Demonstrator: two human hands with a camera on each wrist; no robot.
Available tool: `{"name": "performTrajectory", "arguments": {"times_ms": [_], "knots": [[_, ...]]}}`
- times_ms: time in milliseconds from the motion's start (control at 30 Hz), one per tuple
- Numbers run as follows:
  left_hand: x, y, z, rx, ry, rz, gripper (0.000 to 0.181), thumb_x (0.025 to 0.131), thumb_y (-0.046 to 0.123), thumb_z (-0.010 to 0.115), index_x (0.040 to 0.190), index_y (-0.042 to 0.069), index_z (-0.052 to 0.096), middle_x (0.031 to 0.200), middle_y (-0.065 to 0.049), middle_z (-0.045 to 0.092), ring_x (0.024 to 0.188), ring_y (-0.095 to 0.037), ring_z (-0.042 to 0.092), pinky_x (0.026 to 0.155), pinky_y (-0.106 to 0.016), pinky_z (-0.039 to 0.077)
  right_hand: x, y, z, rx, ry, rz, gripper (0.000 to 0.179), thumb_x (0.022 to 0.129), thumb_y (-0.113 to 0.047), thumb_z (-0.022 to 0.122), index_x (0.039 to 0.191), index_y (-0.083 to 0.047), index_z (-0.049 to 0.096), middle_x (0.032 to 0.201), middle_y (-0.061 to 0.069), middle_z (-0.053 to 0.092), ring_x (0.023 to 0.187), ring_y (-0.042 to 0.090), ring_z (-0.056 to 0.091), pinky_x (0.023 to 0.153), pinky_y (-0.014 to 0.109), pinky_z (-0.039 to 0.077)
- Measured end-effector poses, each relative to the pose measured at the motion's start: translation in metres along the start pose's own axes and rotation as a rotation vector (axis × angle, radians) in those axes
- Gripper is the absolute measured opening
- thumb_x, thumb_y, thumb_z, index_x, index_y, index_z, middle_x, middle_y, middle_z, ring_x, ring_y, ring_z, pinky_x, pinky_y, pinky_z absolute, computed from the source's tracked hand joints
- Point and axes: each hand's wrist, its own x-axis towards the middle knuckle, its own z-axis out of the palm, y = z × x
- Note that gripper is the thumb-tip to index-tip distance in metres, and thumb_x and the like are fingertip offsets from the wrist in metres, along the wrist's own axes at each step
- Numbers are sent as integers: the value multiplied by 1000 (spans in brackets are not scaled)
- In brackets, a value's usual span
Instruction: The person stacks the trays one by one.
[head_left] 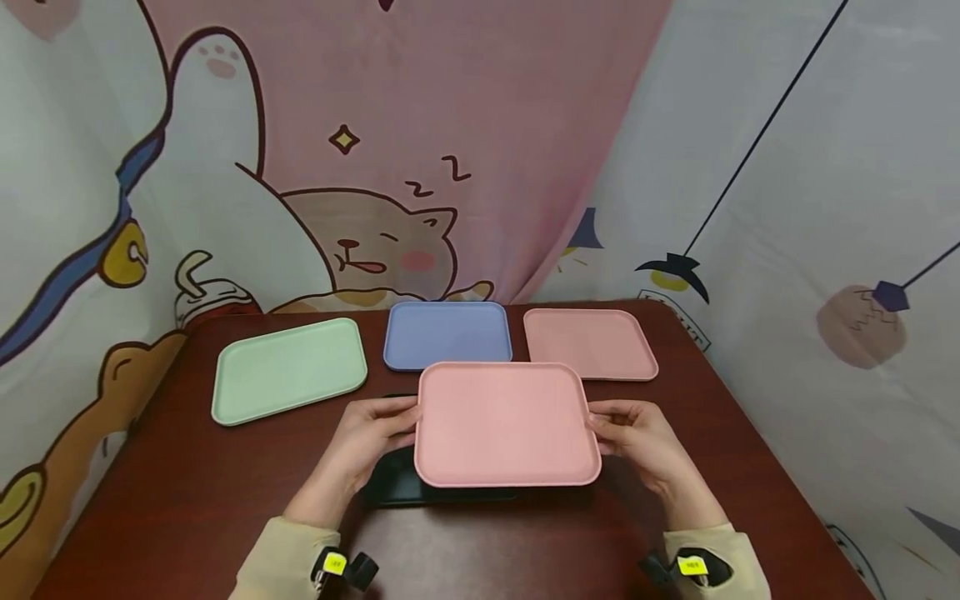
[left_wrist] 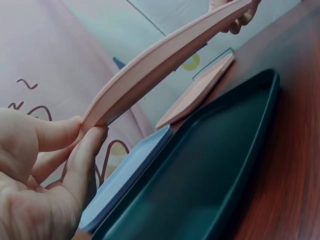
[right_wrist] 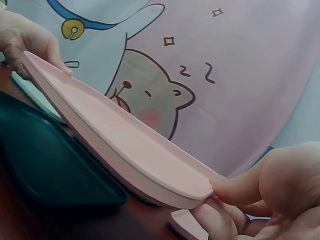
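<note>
A pink rectangular tray (head_left: pixel 507 425) with a raised rim is held up off the table between both hands. My left hand (head_left: pixel 378 433) pinches its left edge, thumb on one side and fingers on the other, as the left wrist view shows. My right hand (head_left: pixel 637 437) pinches the opposite edge the same way; in the right wrist view the thumb (right_wrist: pixel 240 187) lies on the rim. Below the pink tray, a dark green tray (left_wrist: pixel 200 155) lies on the table, mostly hidden from the head view.
Along the back of the brown table (head_left: pixel 187 500) lie a light green tray (head_left: pixel 288 371) at left, a blue tray (head_left: pixel 447 333) in the middle and another pink tray (head_left: pixel 592 343) at right. A cartoon-printed curtain (head_left: pixel 450 100) hangs behind the table.
</note>
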Motion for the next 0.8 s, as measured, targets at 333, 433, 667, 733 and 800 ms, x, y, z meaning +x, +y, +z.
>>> {"name": "performTrajectory", "arguments": {"times_ms": [333, 433, 667, 733, 800], "knots": [[-3, -7, -23, 22, 43, -17, 34, 99, -4, 72, 132, -12, 67, 128, -25, 68, 99, -21, 74, 86, -37, 64, 12, 6, 24, -1, -34, 35, 39, 99, 4, 70, 131, 22, 59, 101, 15, 73, 82, 15, 73, 71, 32, 66], [-2, -9, -29, 34, 53, -17, 34, 99, -4, 71, 132, -13, 67, 126, -24, 69, 97, -21, 75, 84, -37, 64, 15, 9, 29, 2, -36, 42, 38, 99, 5, 70, 131, 22, 59, 100, 15, 72, 82, 16, 73, 71, 32, 66], [-3, -11, -41, 70, 79, -18, 34, 99, -6, 70, 131, -15, 66, 118, -22, 72, 93, -19, 75, 82, -35, 65, 23, 15, 42, 33, -57, 49, 36, 98, 8, 68, 129, 24, 59, 98, 14, 72, 81, 16, 73, 70, 33, 66], [-4, -12, -43, 81, 87, -21, 34, 99, -6, 70, 131, -16, 65, 118, -22, 72, 93, -18, 75, 82, -35, 65, 24, 16, 46, 44, -62, 54, 36, 98, 9, 68, 129, 24, 58, 98, 14, 72, 81, 16, 73, 70, 34, 66], [-4, -13, -46, 92, 97, -25, 33, 99, -8, 69, 130, -16, 65, 116, -23, 72, 93, -18, 74, 81, -34, 65, 26, 17, 49, 46, -66, 64, 36, 98, 9, 68, 129, 24, 58, 97, 14, 71, 80, 16, 72, 70, 34, 66]]}}
